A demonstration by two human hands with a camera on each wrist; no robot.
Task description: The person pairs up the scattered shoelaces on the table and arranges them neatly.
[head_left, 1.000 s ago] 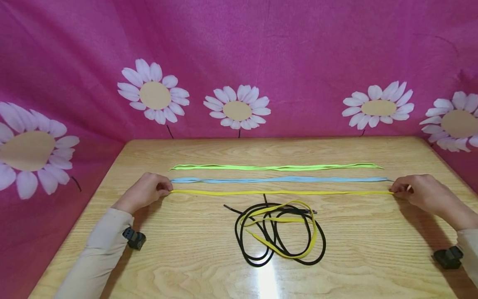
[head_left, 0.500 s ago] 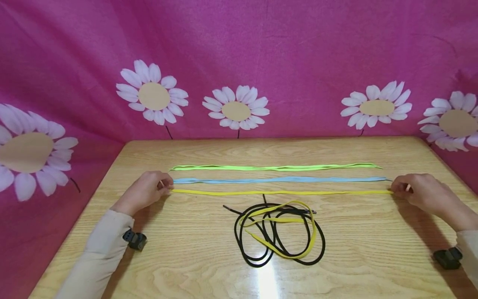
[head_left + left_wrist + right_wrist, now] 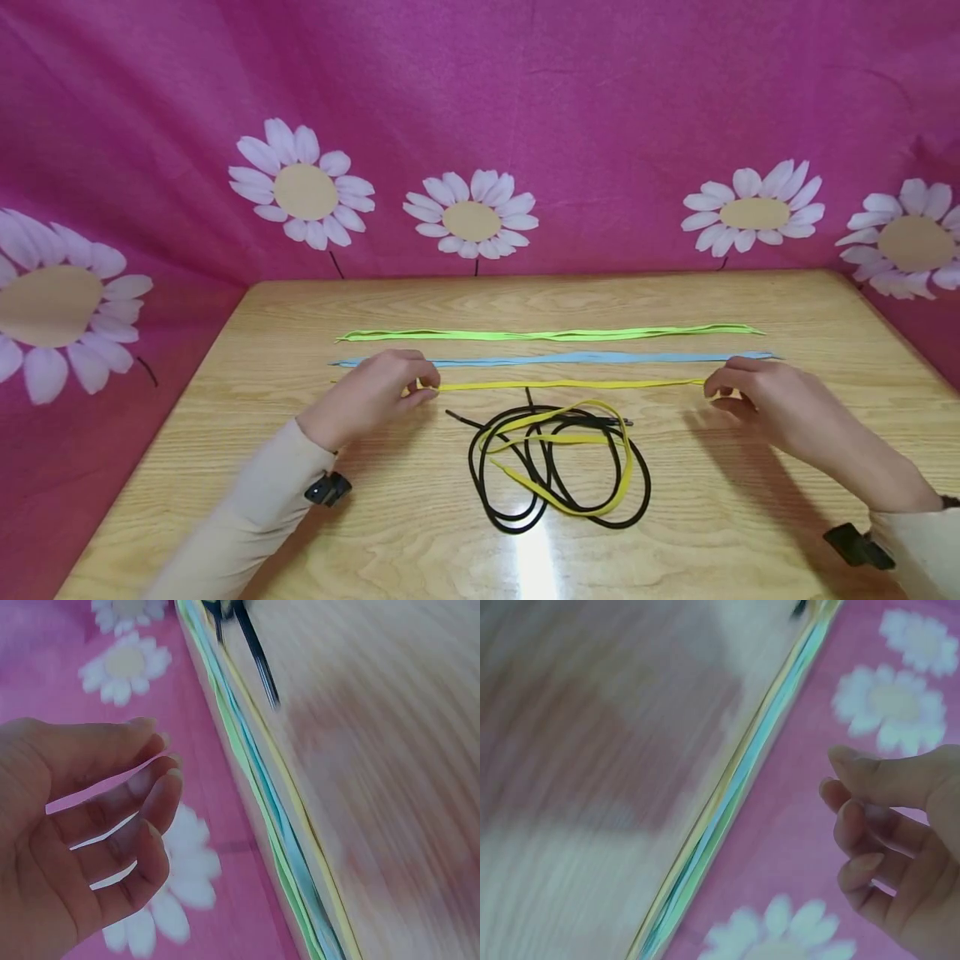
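A straight yellow shoelace [image 3: 570, 385] lies nearest of three parallel strands, with a light blue shoelace [image 3: 592, 358] and a neon green shoelace [image 3: 555, 336] behind it. My left hand [image 3: 378, 387] hovers over the left part of the yellow lace, whose end shows past the wrist side. Over its right part is my right hand [image 3: 772, 400], hiding that end in the head view. Both wrist views show loosely bent fingers holding nothing, the left hand [image 3: 37, 847] and the right hand [image 3: 922, 862] apart from the laces.
In front of the strands, a coiled black round lace [image 3: 649, 487] lies tangled with another yellow lace [image 3: 536, 489] on the wooden table [image 3: 712, 533]. A pink cloth [image 3: 600, 100] with white daisies hangs behind and beside the table.
Both hands have let go of the straight yellow lace's ends and moved inward toward each other. The laces stay in place; the blue lace's left end is now uncovered.
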